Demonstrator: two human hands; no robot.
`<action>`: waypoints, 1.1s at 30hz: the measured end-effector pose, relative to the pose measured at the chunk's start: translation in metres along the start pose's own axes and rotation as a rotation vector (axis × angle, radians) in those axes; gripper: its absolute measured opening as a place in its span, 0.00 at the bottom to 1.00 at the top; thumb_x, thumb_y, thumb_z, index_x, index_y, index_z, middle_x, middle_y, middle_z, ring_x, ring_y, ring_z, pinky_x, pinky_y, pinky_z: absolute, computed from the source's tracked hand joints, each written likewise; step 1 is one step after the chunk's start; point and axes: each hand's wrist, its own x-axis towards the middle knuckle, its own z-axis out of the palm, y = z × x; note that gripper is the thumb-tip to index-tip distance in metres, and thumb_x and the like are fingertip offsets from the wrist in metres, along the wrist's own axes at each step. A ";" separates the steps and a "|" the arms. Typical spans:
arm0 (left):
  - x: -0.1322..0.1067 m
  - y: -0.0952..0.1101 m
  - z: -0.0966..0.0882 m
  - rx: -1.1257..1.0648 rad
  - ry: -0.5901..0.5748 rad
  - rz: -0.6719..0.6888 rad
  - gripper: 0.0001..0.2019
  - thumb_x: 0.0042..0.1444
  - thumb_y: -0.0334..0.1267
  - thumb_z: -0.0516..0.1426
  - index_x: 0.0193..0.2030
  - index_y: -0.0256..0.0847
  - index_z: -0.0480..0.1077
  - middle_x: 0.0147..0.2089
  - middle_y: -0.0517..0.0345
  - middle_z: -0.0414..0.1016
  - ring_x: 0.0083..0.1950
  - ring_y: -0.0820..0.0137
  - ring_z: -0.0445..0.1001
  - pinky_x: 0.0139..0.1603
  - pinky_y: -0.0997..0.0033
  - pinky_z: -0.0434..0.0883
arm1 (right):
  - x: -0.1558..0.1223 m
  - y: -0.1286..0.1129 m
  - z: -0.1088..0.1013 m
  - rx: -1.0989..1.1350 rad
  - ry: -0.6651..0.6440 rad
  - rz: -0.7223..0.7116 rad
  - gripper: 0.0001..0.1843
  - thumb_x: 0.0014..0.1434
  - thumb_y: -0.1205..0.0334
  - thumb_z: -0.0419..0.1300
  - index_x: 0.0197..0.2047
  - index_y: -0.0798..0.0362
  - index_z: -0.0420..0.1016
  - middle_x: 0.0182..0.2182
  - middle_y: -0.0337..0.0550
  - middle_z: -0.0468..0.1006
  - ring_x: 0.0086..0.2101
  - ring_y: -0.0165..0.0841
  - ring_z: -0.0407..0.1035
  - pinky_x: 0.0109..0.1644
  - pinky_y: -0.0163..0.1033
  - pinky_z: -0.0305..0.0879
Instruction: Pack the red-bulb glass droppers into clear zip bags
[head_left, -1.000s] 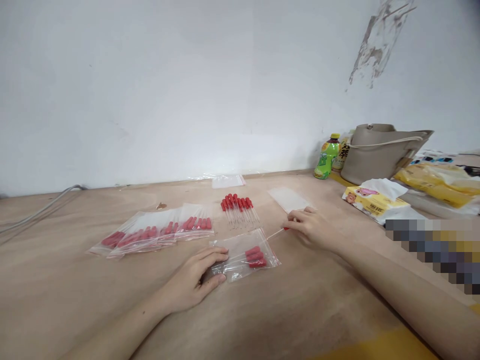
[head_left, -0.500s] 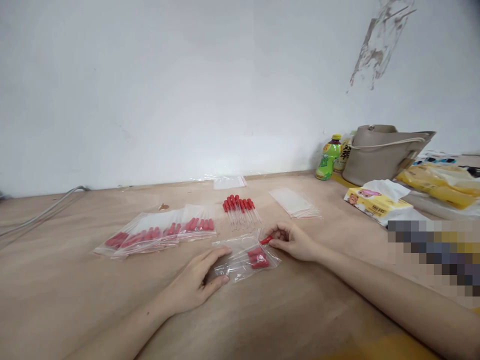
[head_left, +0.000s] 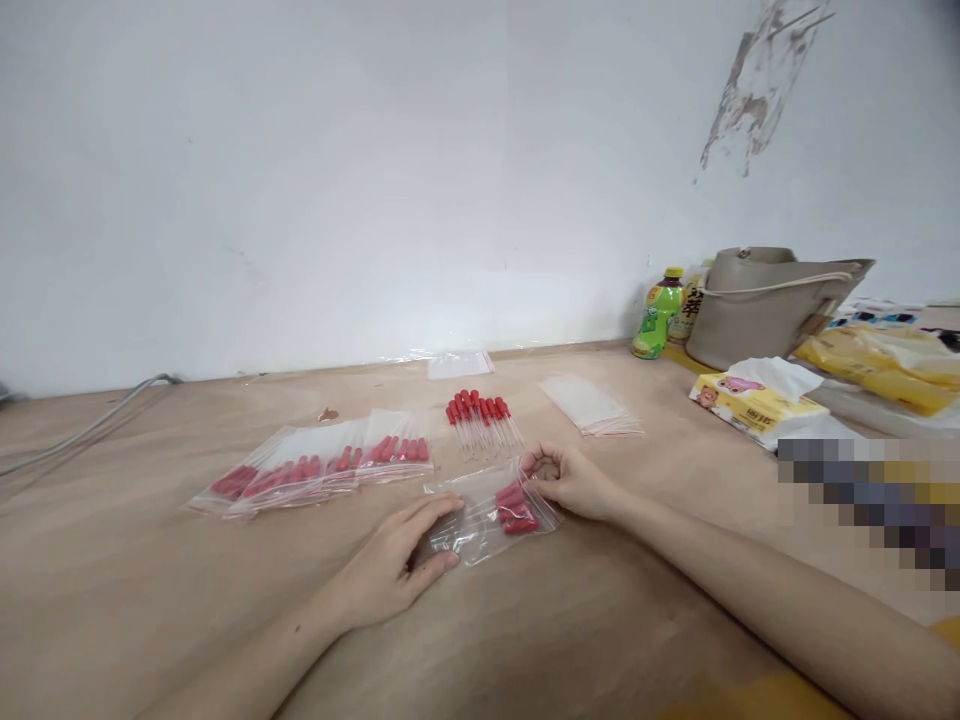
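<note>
A clear zip bag [head_left: 480, 520] lies on the wooden table [head_left: 570, 620] with several red-bulbed droppers [head_left: 514, 508] inside it. My left hand [head_left: 394, 568] grips the bag's left end, thumb under and fingers on top. My right hand [head_left: 568, 480] is curled at the bag's open right edge, fingertips pinching it beside the red bulbs. Just behind the bag lies a loose row of droppers [head_left: 480, 418]. Several filled bags [head_left: 322, 465] overlap to the left.
A stack of empty bags [head_left: 589, 405] lies at the back right and another clear bag [head_left: 457, 364] by the wall. On the right are a tissue pack [head_left: 757, 400], a green bottle [head_left: 654, 314], a beige handbag [head_left: 765, 305] and yellow packets [head_left: 877, 365]. A grey cable [head_left: 82, 425] runs at the far left.
My right hand carried one dropper from the right into the bag's mouth and pushed it in among the others. It now rests curled at the bag's edge. My left hand stayed put.
</note>
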 end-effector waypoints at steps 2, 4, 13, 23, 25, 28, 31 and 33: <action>0.000 0.001 0.000 -0.001 -0.005 -0.005 0.21 0.58 0.38 0.52 0.59 0.46 0.55 0.58 0.54 0.62 0.57 0.62 0.63 0.55 0.60 0.63 | -0.002 0.000 0.005 0.087 0.012 -0.001 0.16 0.41 0.62 0.63 0.31 0.53 0.60 0.27 0.36 0.73 0.27 0.26 0.67 0.27 0.31 0.62; 0.000 0.001 0.000 0.005 -0.011 -0.012 0.21 0.58 0.38 0.52 0.58 0.46 0.56 0.59 0.54 0.61 0.57 0.62 0.62 0.56 0.60 0.63 | -0.003 0.000 0.004 0.139 0.013 0.038 0.18 0.41 0.61 0.63 0.33 0.51 0.58 0.29 0.36 0.74 0.22 0.24 0.66 0.22 0.29 0.59; 0.000 -0.004 0.002 0.060 -0.022 -0.025 0.22 0.58 0.40 0.52 0.60 0.45 0.56 0.63 0.53 0.54 0.61 0.61 0.56 0.59 0.56 0.58 | 0.039 0.003 -0.031 -0.440 0.387 0.030 0.09 0.44 0.60 0.60 0.29 0.55 0.69 0.23 0.38 0.72 0.22 0.25 0.64 0.25 0.30 0.60; 0.001 -0.004 0.001 -0.001 -0.016 -0.001 0.20 0.57 0.39 0.53 0.57 0.44 0.62 0.61 0.52 0.58 0.59 0.61 0.61 0.57 0.57 0.62 | 0.083 -0.027 -0.005 -0.596 0.418 0.140 0.15 0.40 0.53 0.63 0.15 0.54 0.67 0.16 0.40 0.69 0.23 0.32 0.65 0.27 0.35 0.54; 0.000 -0.004 0.002 -0.005 -0.018 0.002 0.20 0.58 0.39 0.52 0.58 0.43 0.62 0.61 0.52 0.58 0.59 0.61 0.61 0.57 0.57 0.61 | 0.089 -0.026 -0.005 -0.559 0.417 0.185 0.17 0.39 0.54 0.64 0.11 0.53 0.64 0.12 0.39 0.65 0.22 0.32 0.63 0.25 0.35 0.53; -0.001 -0.004 0.002 -0.001 -0.013 -0.001 0.20 0.58 0.39 0.52 0.58 0.44 0.61 0.61 0.52 0.58 0.59 0.61 0.61 0.57 0.56 0.61 | 0.098 -0.019 -0.008 -0.469 0.435 0.206 0.15 0.40 0.58 0.63 0.12 0.53 0.63 0.10 0.37 0.62 0.20 0.31 0.62 0.23 0.34 0.52; 0.000 -0.003 0.002 0.003 -0.013 0.005 0.20 0.58 0.38 0.53 0.58 0.44 0.61 0.61 0.52 0.59 0.59 0.61 0.61 0.57 0.56 0.61 | 0.103 -0.013 -0.009 -0.335 0.443 0.204 0.13 0.41 0.58 0.62 0.16 0.53 0.63 0.09 0.34 0.59 0.16 0.27 0.57 0.19 0.32 0.50; 0.000 -0.002 0.001 0.010 -0.019 0.002 0.20 0.58 0.38 0.52 0.58 0.44 0.61 0.61 0.52 0.59 0.59 0.61 0.61 0.57 0.57 0.61 | 0.101 -0.011 -0.010 -0.234 0.438 0.179 0.14 0.45 0.55 0.60 0.18 0.53 0.62 0.10 0.33 0.58 0.14 0.24 0.54 0.17 0.31 0.48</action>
